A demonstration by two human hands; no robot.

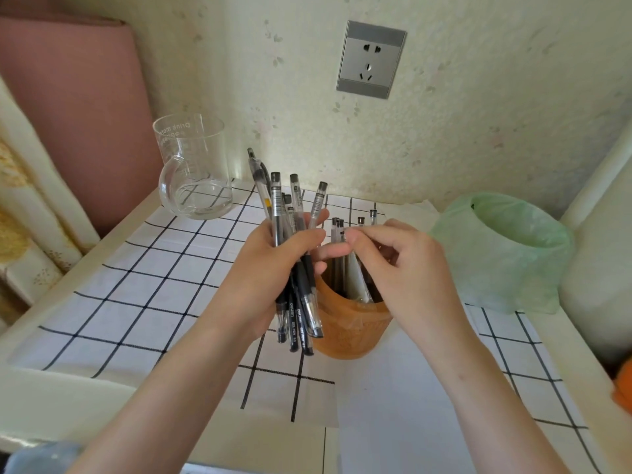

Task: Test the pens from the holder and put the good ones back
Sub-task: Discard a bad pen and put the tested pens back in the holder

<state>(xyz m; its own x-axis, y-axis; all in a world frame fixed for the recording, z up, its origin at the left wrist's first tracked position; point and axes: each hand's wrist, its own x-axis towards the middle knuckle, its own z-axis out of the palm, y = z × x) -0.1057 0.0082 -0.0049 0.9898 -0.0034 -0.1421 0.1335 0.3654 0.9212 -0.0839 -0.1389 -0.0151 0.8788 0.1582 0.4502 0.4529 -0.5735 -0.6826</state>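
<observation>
I am watching the left grip [270, 265] clasping a bundle of pens [275, 200] above the checked tabletop [136, 302]. Beside it, the right grip [403, 268] is pinching the top of a pen [337, 230] standing in the brown holder [345, 333]. Farther back, a glass jug [195, 172] is sitting.

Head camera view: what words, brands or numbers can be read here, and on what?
"Drink more": on the glass mug, seen mirrored through the glass; the smaller line beneath is too blurred.
"GEL PEN": on a black pen held in the left hand; the brand above it looks like "deli", not certain.
White labels on the other pens: too small to read.
Pen holder: faint relief, unreadable.
</observation>
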